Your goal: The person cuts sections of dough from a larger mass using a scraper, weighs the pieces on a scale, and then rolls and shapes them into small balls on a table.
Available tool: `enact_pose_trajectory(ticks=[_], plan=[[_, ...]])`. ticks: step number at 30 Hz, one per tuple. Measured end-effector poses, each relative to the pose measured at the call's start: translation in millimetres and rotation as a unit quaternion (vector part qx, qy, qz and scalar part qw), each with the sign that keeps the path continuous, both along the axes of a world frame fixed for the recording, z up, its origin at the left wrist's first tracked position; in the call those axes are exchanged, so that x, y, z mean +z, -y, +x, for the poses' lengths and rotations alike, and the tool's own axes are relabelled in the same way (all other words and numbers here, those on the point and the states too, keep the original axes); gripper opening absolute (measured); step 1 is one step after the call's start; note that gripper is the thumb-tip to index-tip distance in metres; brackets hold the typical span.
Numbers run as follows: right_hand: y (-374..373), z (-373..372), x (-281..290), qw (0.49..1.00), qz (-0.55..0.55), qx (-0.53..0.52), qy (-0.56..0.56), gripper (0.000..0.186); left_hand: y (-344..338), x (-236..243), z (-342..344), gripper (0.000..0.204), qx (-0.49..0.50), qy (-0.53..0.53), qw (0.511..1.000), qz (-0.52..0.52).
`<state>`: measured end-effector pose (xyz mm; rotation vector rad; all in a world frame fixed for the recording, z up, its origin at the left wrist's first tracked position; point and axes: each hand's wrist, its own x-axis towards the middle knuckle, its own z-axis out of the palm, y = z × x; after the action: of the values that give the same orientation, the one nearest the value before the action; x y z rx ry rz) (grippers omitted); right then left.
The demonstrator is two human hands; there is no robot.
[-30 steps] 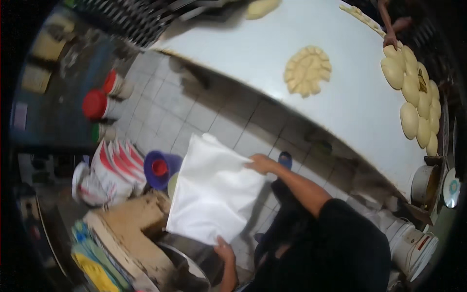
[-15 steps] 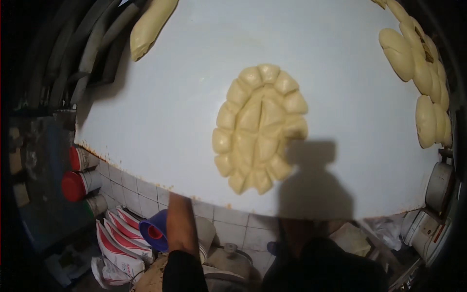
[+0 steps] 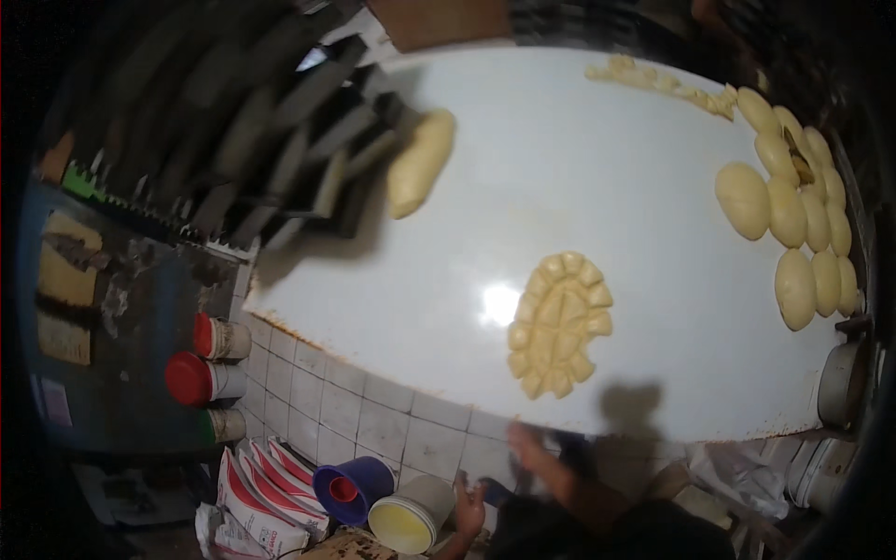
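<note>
On the white tabletop (image 3: pixel 579 168) lies a flattened oval of pale yellow dough (image 3: pixel 560 327). Cuts divide it into wedges in the middle and rounded lobes around the rim, with a gap at its right side. Below the table's near edge is my left hand (image 3: pixel 471 509), holding nothing that I can see, its fingers apart. My right hand (image 3: pixel 527 446) is right by that edge, closest to the dough oval; its fingers are blurred. Neither hand touches the dough.
A thick dough roll (image 3: pixel 422 163) lies far left beside stacked dark metal pans (image 3: pixel 308 140). Several smooth dough ovals (image 3: pixel 744 201) crowd the right side, with dough scraps (image 3: pixel 663 82) at the back. Below stand red-lidded buckets (image 3: pixel 191 378), a purple bucket (image 3: pixel 359 504) and red-white bags (image 3: pixel 257 509).
The view has shifted, showing more of the far table, and the dough oval looks smaller. Both hands now show at the near edge; before, the left forearm reached to it and no fingers showed.
</note>
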<state>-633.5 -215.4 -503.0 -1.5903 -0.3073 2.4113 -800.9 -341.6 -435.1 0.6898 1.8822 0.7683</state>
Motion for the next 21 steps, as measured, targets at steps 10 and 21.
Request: enact_pose_trajectory(ticks=[10,21], plan=[[-38.5,-173.5,213.5,0.934,0.092,-0.106,-0.329,0.060,-154.1,147.2,-135.4,0.078,-0.224,-0.393,0.823,0.344],[-82.2,29.7,201.2,0.601,0.562,0.083,0.562,0.031,-221.7,134.9,-99.3,0.048,-0.355,0.109,0.904,0.213]])
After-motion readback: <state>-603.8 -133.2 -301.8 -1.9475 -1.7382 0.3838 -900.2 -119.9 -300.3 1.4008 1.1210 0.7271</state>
